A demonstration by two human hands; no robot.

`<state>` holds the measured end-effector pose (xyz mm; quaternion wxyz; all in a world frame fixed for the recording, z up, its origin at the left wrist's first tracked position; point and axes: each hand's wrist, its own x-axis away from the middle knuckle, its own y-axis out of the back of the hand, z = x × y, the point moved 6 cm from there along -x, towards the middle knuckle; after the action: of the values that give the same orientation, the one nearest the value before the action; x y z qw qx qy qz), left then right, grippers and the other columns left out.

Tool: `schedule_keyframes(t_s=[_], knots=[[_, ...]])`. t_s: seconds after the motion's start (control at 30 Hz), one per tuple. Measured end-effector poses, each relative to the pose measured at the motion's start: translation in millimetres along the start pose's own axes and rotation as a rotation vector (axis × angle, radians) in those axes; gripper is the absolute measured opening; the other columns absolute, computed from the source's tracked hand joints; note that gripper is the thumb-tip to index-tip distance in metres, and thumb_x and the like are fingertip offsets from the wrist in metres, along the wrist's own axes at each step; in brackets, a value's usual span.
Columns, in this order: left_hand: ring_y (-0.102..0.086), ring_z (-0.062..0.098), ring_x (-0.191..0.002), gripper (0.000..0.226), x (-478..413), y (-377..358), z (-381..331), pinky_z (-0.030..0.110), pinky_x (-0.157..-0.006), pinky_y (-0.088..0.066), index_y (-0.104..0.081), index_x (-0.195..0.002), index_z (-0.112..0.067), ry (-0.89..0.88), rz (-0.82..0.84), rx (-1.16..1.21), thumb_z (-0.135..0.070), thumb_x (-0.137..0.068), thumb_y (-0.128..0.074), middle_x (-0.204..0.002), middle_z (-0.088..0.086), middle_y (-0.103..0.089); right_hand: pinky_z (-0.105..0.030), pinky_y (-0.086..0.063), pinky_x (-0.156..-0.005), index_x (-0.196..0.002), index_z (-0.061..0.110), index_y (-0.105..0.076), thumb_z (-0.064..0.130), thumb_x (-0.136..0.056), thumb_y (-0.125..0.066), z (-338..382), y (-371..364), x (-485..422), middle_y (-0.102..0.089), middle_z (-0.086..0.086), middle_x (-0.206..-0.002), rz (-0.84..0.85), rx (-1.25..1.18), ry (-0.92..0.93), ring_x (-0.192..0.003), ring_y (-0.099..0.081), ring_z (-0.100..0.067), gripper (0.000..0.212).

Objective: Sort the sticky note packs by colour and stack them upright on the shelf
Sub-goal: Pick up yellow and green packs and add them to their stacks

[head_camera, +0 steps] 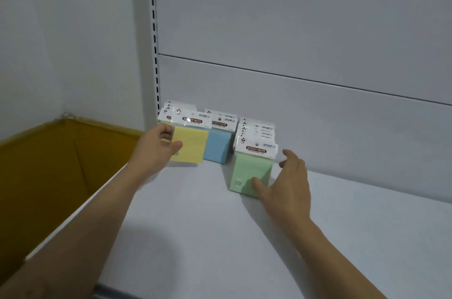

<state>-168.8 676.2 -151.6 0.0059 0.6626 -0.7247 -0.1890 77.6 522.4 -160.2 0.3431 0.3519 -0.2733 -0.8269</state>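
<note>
My left hand [156,149] grips a yellow sticky note pack [192,144] by its left edge, thumb across the front, holding it upright at the front of the yellow row at the far left of the shelf [220,225]. Just to its right stands the blue pack [216,146], with more behind it. Right again is the green row. Its nearest green pack [252,171] is upright, and my right hand [286,183] is spread open around it, the thumb against its front face and the fingers straight beside its right side. A brown cardboard box [49,164] sits left of the shelf.
</note>
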Motion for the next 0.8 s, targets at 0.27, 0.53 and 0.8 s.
schedule_keyframes(t_s=[0.27,0.53,0.8], knots=[[-0.056,0.017,-0.065,0.02,-37.6,27.9,24.7,0.012,-0.054,-0.049,-0.06,-0.093,-0.004,0.034,-0.03,0.04,0.009,-0.081,-0.067,-0.077,0.008,-0.059,-0.039,-0.043,-0.082,-0.112,0.016,-0.058,0.036,-0.062,-0.079,95.1,-25.6,-2.4,-0.056,-0.009,-0.105,-0.205,0.261,0.431,-0.096,-0.051,-0.029,0.058],[-0.06,0.013,-0.072,0.02,-42.5,32.0,56.8,0.031,-0.074,-0.051,-0.066,-0.1,-0.01,0.055,-0.135,-0.139,-0.005,-0.082,-0.071,-0.082,-0.001,-0.064,-0.034,-0.03,-0.083,-0.111,0.016,-0.06,0.035,-0.063,-0.077,121.4,-72.9,11.5,-0.058,-0.006,-0.101,-0.214,0.246,0.546,-0.097,-0.044,-0.023,0.054],[-0.059,0.016,-0.088,0.025,-40.2,27.4,54.0,0.033,-0.082,-0.05,-0.053,-0.104,-0.016,0.019,-0.178,-0.203,-0.009,-0.085,-0.068,-0.095,-0.002,-0.06,-0.04,-0.028,-0.091,-0.113,0.015,-0.061,0.045,-0.061,-0.079,110.0,-72.1,14.8,-0.06,-0.009,-0.111,-0.136,0.384,0.531,-0.104,-0.051,-0.029,0.062]])
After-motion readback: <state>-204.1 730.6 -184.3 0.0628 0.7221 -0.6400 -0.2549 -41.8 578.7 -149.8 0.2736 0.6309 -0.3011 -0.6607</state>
